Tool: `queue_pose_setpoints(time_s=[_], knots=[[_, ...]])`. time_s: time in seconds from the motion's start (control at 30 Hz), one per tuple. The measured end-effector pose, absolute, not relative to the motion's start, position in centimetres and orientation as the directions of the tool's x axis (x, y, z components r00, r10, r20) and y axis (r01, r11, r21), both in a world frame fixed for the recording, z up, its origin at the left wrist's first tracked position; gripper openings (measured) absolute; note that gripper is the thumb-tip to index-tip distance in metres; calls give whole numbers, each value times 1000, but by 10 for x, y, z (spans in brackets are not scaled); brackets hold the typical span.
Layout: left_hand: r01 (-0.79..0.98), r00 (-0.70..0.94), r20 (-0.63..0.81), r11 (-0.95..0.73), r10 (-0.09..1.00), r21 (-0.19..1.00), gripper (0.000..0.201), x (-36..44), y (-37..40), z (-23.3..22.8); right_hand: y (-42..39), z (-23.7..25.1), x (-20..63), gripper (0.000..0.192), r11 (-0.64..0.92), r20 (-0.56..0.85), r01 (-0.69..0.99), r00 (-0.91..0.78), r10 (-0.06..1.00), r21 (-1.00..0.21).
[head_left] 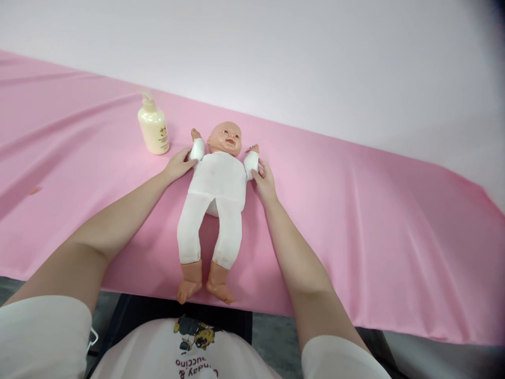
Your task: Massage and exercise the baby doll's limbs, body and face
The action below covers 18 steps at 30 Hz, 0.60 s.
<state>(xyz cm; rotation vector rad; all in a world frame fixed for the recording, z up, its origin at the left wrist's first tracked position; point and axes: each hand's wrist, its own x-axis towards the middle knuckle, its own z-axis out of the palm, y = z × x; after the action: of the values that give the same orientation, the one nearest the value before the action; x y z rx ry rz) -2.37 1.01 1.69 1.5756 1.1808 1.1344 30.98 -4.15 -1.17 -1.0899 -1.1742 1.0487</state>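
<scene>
A baby doll (219,176) with a white cloth body lies on its back on the pink cloth, head away from me and feet near the front edge. Its bare plastic hands point up beside the head. My left hand (180,164) is closed around the doll's arm on the left, thumb on the near side. On the other side, my right hand (265,181) grips the doll's other arm, its fingers partly hidden behind the sleeve.
A cream pump bottle (153,126) stands upright left of the doll's head. The pink cloth (315,221) has folds and drapes over the table's front edge. Behind the table rises a white wall (276,58). A small brownish spot (35,190) shows at far left.
</scene>
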Motion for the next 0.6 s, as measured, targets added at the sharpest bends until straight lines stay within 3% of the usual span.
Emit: queue_pose_setpoints(time_s=[0.1,0.23,0.4,0.47,0.6], knots=[[73,165,183,-197,969,978,56,-20,8,21,-42,-8,309,88,170,148,-132,158,976,-977],[-155,200,187,-157,962,975,63,-19,6,26,-43,-3,311,68,177,154,-157,146,977,-972],[-207,212,162,-118,964,971,33,-20,3,26,-47,-1,315,23,181,175,-145,58,983,-973],[-194,219,155,-113,963,975,20,-19,3,25,-49,-1,314,23,170,168,-168,28,985,-971],[-138,235,145,-115,961,984,18,-17,2,25,-52,-1,312,27,147,146,-173,17,989,-974]])
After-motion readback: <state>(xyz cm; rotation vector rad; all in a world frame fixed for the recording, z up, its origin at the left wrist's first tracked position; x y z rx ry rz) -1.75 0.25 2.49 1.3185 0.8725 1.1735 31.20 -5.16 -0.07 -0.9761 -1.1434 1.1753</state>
